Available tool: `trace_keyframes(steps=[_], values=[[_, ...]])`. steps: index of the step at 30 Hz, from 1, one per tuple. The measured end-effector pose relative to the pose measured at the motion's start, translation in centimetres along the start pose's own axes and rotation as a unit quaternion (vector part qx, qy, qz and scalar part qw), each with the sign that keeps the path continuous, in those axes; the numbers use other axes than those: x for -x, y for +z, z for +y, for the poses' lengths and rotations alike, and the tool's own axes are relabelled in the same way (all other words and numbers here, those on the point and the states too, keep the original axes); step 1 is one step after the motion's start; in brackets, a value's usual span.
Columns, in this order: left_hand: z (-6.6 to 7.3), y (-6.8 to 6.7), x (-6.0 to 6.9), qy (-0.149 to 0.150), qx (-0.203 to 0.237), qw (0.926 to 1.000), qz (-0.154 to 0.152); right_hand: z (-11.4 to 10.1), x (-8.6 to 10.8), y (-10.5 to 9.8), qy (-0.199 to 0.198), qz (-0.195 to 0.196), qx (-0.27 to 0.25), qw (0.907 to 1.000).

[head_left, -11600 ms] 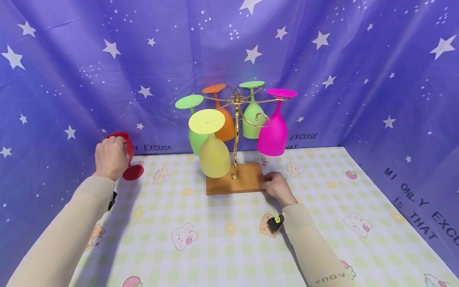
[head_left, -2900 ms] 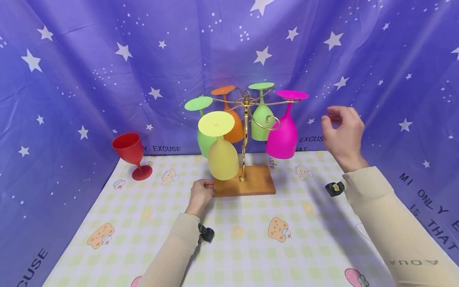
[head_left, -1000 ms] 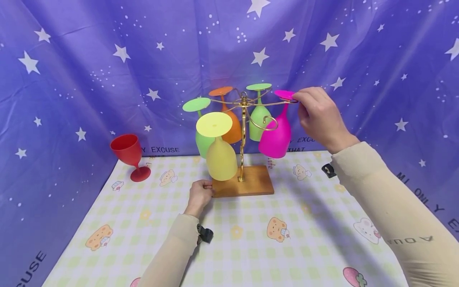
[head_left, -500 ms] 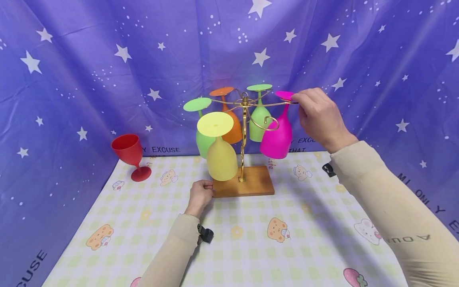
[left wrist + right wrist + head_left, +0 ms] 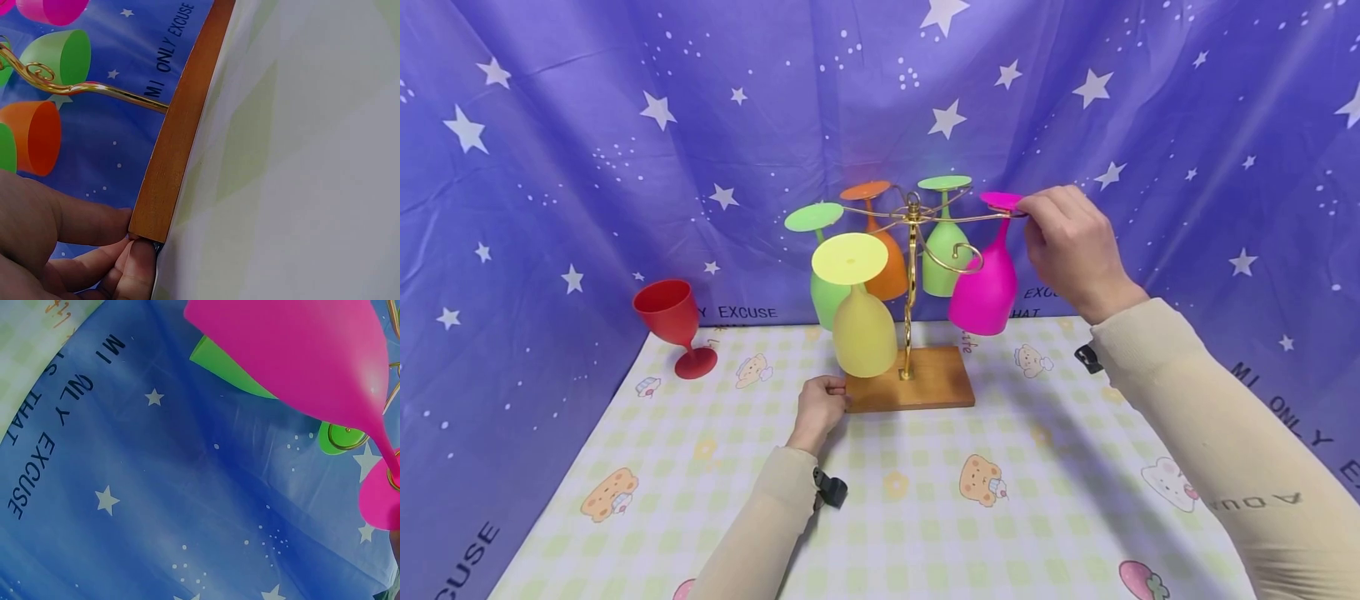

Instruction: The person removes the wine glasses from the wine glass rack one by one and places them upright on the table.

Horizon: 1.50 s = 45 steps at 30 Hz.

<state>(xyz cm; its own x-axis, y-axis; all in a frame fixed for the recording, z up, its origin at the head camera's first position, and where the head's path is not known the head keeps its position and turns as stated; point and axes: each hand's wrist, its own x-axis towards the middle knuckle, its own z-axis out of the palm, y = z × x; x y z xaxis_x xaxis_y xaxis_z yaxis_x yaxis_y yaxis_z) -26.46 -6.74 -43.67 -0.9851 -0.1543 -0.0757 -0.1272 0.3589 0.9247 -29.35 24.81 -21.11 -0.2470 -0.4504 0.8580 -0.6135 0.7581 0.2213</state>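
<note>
Right hand [image 5: 1075, 242], free in mid-air 2.9 s ago, now pinches 1 hung pink goblet [image 5: 985, 292] by its foot, handling underway; left hand [image 5: 820, 408] pinches wooden base [image 5: 936, 383] near its front-left corner.

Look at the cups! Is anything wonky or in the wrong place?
The red cup stands out: it's upright on the table, while five others hang upside down on the rack, with one hook bare. The pink cup tilts a bit beside the right hand. No spills show.
</note>
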Motion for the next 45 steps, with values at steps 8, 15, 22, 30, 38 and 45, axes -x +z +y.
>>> trace_keyframes(steps=[8,15,22,30,38,45], values=[[-0.1,0.1,-0.1,-0.001,-0.001,1.0000,0.001,0.0,0.3,-0.1,0.003,0.014,-0.001,0.9999],[0.0,0.1,0.0,0.000,-0.007,1.0000,0.002,-0.2,0.4,-0.4,-0.002,0.012,-0.003,0.9999],[0.0,0.0,0.0,0.005,-0.012,0.9999,0.002,-0.6,0.5,-0.4,-0.006,0.036,-0.014,0.9992],[0.0,0.1,0.1,0.003,-0.013,0.9999,-0.001,-1.0,0.6,-0.5,-0.009,0.073,-0.034,0.9968],[0.0,0.0,0.1,0.008,-0.012,0.9999,-0.001,-1.2,0.7,-0.7,-0.014,0.088,-0.051,0.9947],[0.0,0.0,0.1,0.010,-0.013,0.9999,0.000,-1.5,0.6,-0.8,-0.019,0.102,-0.060,0.9928]])
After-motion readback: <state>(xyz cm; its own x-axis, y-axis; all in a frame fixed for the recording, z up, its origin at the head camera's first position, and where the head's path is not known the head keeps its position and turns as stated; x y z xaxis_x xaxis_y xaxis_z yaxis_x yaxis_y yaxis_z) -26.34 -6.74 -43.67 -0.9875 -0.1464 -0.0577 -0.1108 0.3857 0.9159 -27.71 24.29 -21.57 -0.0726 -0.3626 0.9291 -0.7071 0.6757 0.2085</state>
